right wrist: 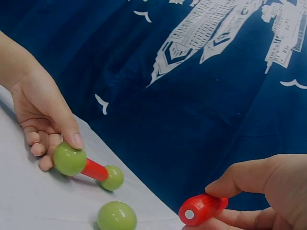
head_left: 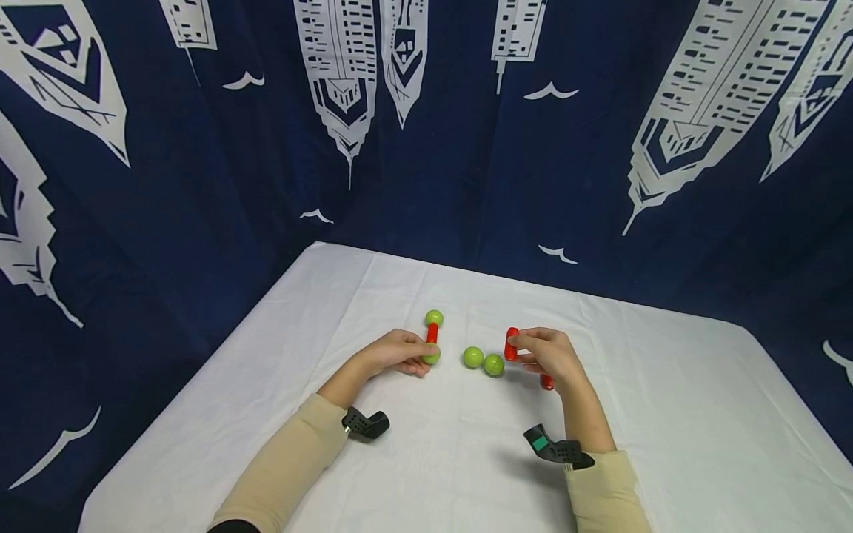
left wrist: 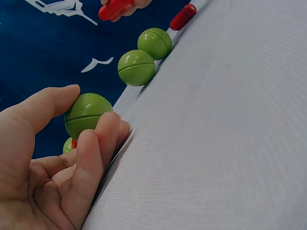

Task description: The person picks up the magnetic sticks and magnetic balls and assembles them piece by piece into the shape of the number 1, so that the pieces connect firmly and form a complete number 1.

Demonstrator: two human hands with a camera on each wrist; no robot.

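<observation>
Dumbbell (head_left: 432, 337) — assembled, red bar with two green balls — lies on the table (head_left: 666, 414), left hand (head_left: 393, 353) pinching its near ball. Right of it, two loose balls (head_left: 483, 360) lie unattached; right hand (head_left: 549, 355) grips a bare red bar (head_left: 511, 345).

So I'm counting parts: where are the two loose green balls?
In the head view the two loose green balls lie touching mid-table, between the left hand and the right hand.

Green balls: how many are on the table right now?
4. Two cap the red bar: the near ball gripped by the left hand, the far ball free. Two loose balls lie between the hands.
</observation>
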